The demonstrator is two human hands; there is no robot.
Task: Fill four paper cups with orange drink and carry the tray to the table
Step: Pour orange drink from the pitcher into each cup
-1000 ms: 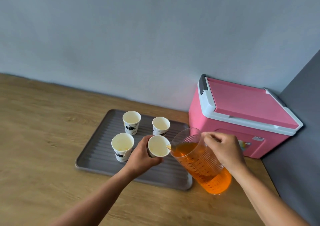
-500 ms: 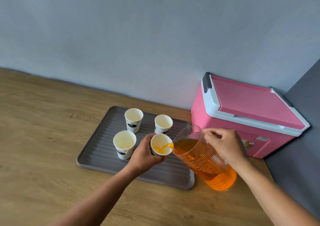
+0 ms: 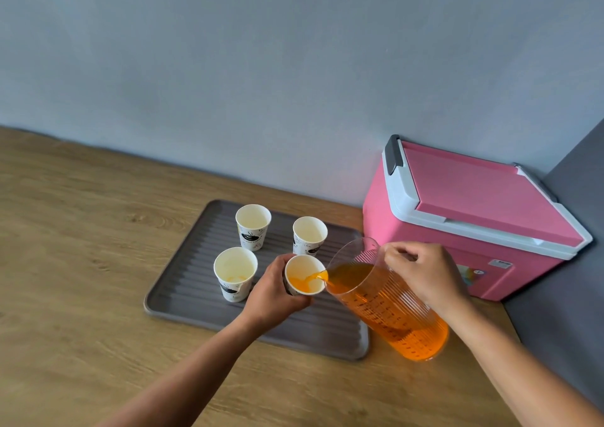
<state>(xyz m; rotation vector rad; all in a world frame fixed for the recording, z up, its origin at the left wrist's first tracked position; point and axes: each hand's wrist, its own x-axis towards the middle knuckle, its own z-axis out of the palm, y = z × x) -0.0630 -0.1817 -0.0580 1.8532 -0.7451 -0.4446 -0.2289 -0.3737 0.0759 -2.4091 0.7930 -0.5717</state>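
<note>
A grey ribbed tray (image 3: 183,292) lies on the wooden counter. Three white printed paper cups stand on it: far left (image 3: 253,227), far right (image 3: 309,235) and near left (image 3: 234,273), which shows a trace of orange at its bottom. My left hand (image 3: 273,292) grips a fourth paper cup (image 3: 305,279) just above the tray, tilted toward the jug. My right hand (image 3: 421,273) holds a clear ribbed jug (image 3: 389,305) of orange drink, tipped left. A thin orange stream runs from its rim into the held cup, which has orange liquid in its bottom.
A pink cooler box (image 3: 470,217) with a white-rimmed closed lid stands right of the tray against the blue-grey wall. A dark grey wall (image 3: 575,263) closes off the right side. The wooden counter (image 3: 81,263) stretches left and toward me.
The jug has tipped further and the stream started. The held cup went from empty to holding orange drink at its bottom. Both hands stayed about where they were.
</note>
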